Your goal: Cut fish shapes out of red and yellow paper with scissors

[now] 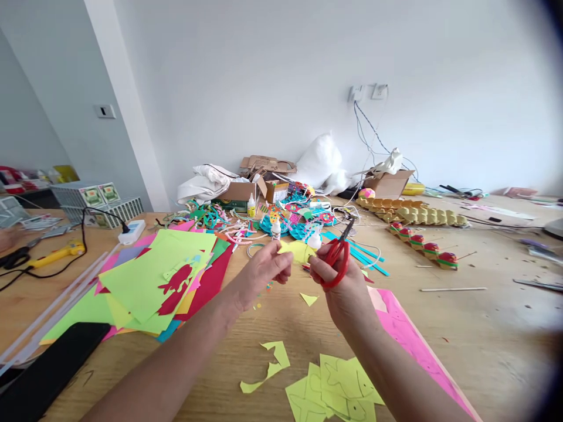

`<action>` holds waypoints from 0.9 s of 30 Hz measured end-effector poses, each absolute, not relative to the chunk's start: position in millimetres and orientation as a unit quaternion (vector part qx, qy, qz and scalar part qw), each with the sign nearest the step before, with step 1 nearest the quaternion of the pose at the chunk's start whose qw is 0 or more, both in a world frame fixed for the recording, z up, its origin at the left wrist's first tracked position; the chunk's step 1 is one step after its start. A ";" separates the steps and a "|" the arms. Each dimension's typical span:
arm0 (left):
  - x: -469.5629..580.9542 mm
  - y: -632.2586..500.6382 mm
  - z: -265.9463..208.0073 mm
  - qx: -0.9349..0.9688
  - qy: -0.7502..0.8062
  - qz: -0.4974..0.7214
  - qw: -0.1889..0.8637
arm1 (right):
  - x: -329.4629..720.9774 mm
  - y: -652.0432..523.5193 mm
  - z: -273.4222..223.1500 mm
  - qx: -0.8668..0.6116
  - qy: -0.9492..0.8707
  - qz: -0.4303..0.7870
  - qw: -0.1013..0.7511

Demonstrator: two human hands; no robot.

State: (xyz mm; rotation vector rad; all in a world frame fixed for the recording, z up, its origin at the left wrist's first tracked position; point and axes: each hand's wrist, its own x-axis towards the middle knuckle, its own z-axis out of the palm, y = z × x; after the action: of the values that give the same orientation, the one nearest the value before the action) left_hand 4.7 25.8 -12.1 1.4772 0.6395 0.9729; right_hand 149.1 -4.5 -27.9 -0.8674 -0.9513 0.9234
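My left hand (269,264) pinches one end of a small yellow paper cutout (299,251), held a little above the table. Red-handled scissors (338,261) are in my right hand (341,287), their blades pointing up and away from me. The fingertips of that hand are close to the cutout's right end; whether they grip it I cannot tell. Below lie a small yellow paper triangle (309,299) and a curved yellow offcut (275,369). Yellow paper pieces with drawn fish outlines (336,387) overlap at the table's near edge.
Coloured paper sheets (145,269) are piled on the left, beside a black phone-like slab (57,369). Pink paper (409,340) lies right of my right arm. Craft scraps, a glue bottle (251,205) and cardboard boxes line the back. Egg-carton strips (435,217) are at right.
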 end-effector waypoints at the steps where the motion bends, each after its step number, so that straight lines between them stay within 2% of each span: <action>1: 7.8 25.3 -14.2 0.635 0.278 0.426 0.582 | 147.2 -3.8 -28.2 -0.388 -0.428 0.423 0.699; 6: 11.3 27.2 -16.9 0.642 0.326 0.460 0.519 | 145.8 -3.6 -28.0 -0.398 -0.466 0.439 0.657; 11: 8.3 24.5 -10.1 0.645 0.343 0.449 0.514 | 155.8 -6.4 -24.8 -0.418 -0.493 0.409 0.644; 18: 12.7 19.3 -9.0 0.644 0.349 0.433 0.525 | 155.2 -8.9 -22.0 -0.422 -0.502 0.434 0.618; 22: 14.0 19.1 -14.1 0.632 0.305 0.444 0.558 | 153.7 -10.3 -22.4 -0.418 -0.495 0.449 0.615; 27: 18.4 21.2 -25.0 0.547 0.244 0.472 0.647 | 151.3 -10.1 -25.1 -0.369 -0.445 0.456 0.677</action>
State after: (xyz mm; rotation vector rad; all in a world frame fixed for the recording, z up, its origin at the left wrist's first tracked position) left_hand 18.4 21.2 -25.0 1.2452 0.5556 1.0735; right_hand 151.3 -10.1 -25.1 -0.8299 -0.9994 1.0246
